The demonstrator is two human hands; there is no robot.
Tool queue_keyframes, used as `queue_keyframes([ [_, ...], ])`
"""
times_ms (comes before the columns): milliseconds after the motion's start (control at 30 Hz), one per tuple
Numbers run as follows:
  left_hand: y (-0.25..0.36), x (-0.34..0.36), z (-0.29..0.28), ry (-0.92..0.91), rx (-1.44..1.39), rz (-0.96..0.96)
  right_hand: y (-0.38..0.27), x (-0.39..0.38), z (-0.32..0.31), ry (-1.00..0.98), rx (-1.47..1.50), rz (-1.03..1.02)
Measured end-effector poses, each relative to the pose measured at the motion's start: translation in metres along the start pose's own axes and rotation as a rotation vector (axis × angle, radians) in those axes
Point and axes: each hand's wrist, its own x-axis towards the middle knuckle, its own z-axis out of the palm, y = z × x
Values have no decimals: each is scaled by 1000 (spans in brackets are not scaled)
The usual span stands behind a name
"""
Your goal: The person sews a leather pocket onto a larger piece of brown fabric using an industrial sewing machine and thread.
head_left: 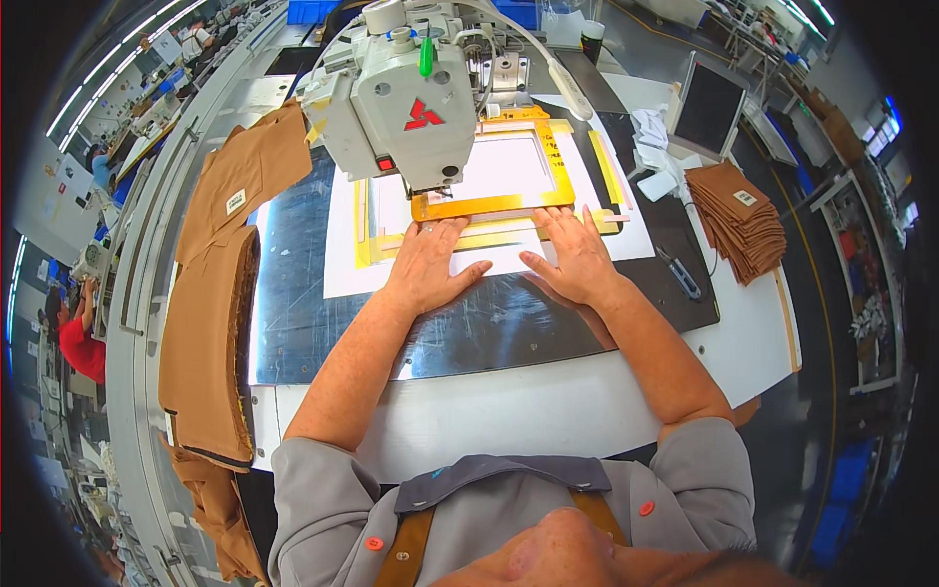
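Observation:
My left hand [437, 262] lies with fingers spread, its fingertips at the front edge of an orange-yellow rectangular frame [489, 206] under the white sewing machine head [411, 127]. My right hand [572, 256], also spread, touches the same edge farther right, thumb out toward the middle. Beneath them are a white sheet [357, 284] with yellow strips [608, 161] and a shiny metal plate [323, 342]. The middle of the frame is bright white, and its far left part is hidden behind the machine head.
Brown fabric pieces [201, 342] are piled at the left, and a folded brown stack [736, 230] is at the right. A cutter [680, 274] lies right of my right hand, near a small screen [709, 108]. A person in red [80, 347] is at the far left.

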Motion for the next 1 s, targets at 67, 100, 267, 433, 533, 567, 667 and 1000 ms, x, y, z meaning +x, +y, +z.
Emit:
queue_keyframes([
  [67, 0, -1, 2, 27, 47, 32, -1, 0, -1, -19, 7, 14],
  [100, 0, -1, 2, 58, 97, 61, -2, 1, -2, -10, 4, 15],
  [267, -7, 0, -5, 20, 47, 72, -4, 4, -3, -22, -19, 33],
  [433, -13, 1, -6, 2, 40, 62, -4, 5, -1, -13, -79, 65],
  [533, -17, 0, -5, -12, 30, 54, -3, 4, -1, -25, -83, 89],
  [567, -18, -2, -3, 29, 47, 63, -6, 4, -3, -26, -82, 85],
  [667, -20, -4, 0, 48, 101, 57, -9, 4, -5, -39, -66, 95],
  [1000, -13, -1, -5, 9, 124, 13, -11, 6, -5, 8, -145, 84],
])
